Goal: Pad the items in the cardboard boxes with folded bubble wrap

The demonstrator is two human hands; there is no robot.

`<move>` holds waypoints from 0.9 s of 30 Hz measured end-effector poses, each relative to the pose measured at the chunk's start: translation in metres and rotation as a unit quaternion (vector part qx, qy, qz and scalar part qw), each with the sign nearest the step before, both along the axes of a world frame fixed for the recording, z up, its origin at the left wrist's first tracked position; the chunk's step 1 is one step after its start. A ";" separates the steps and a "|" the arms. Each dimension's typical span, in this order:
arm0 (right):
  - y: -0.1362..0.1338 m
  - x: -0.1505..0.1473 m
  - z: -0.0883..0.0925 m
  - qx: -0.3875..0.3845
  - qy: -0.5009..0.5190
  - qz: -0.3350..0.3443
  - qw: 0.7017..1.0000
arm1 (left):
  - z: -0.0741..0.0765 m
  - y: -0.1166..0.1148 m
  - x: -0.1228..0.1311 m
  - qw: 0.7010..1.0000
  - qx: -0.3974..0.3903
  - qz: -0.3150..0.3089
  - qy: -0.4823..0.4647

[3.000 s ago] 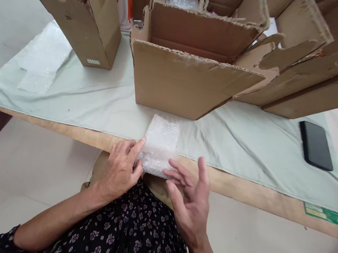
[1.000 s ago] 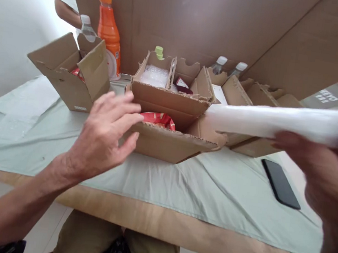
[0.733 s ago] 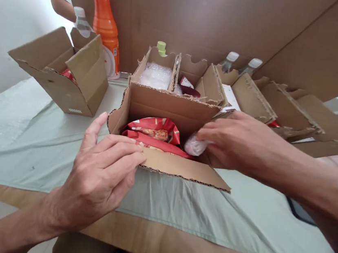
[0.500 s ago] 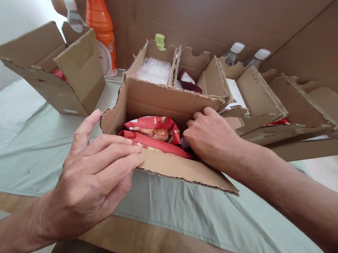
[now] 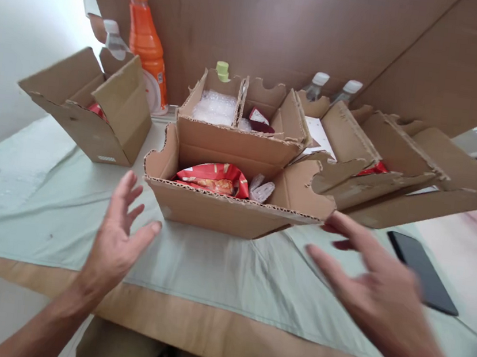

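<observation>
An open cardboard box stands on the cloth in front of me. Inside it lie a red snack packet and, to its right, a small clear plastic bundle whose contents I cannot make out. My left hand is off the box's left front corner, fingers apart and holding nothing. Near the right front corner is my right hand, slightly blurred, with its thumb and fingers spread and nothing between them. Whether its fingertips touch the cardboard I cannot tell.
Behind stand more cardboard boxes, one holding bubble wrap, one a white item. At left are another box and an orange bottle. A black phone lies right on the green cloth. A cardboard panel backs everything.
Both hands have come away from the box and spread apart, the right one out of its inside. The front flap, folded outward before, now stands up. The clear bundle and the phone have come into sight.
</observation>
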State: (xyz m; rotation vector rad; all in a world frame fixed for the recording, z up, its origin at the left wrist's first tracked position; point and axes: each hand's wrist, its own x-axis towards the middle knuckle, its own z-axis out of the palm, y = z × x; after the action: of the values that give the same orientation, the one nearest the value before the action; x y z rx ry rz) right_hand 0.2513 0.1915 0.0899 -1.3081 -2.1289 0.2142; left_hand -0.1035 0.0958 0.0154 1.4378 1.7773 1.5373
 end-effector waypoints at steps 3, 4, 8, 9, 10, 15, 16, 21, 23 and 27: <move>0.017 -0.038 -0.039 -0.074 0.085 0.091 0.989 | -0.012 0.019 0.009 0.999 -0.014 -0.038 -0.024; 0.023 -0.051 -0.045 -0.087 0.117 0.107 0.983 | -0.012 0.025 0.014 0.998 -0.009 -0.055 -0.033; 0.018 -0.060 -0.053 -0.086 0.161 0.074 0.980 | -0.007 0.019 0.037 0.996 0.002 -0.077 -0.039; 0.008 -0.052 -0.054 -0.076 0.154 0.052 0.984 | -0.009 0.007 0.043 0.997 0.001 -0.073 -0.030; -0.005 -0.041 -0.054 -0.067 0.142 0.035 0.987 | -0.013 -0.010 0.049 0.997 -0.004 -0.069 -0.016; -0.075 -0.003 -0.053 -0.027 0.114 0.044 0.992 | -0.042 -0.111 0.063 0.996 -0.069 -0.046 0.028; -0.084 -0.007 -0.051 -0.037 0.113 0.060 0.991 | -0.044 -0.125 0.058 0.996 -0.079 -0.035 0.021; -0.076 -0.081 -0.043 -0.144 0.127 0.126 0.973 | -0.025 -0.140 0.016 0.996 -0.042 0.053 -0.051; -0.055 -0.116 -0.041 -0.156 0.156 0.155 0.963 | -0.014 -0.138 0.007 0.993 -0.024 0.083 -0.087; -0.016 -0.159 -0.038 -0.166 0.193 0.245 0.936 | -0.009 -0.141 0.013 0.977 -0.026 0.140 -0.158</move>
State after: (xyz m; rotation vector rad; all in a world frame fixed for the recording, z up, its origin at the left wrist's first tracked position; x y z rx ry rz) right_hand 0.0921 0.1757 0.0516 -0.7846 -2.0841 0.9914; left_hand -0.0908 -0.0447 0.0067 0.8832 1.8594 1.7295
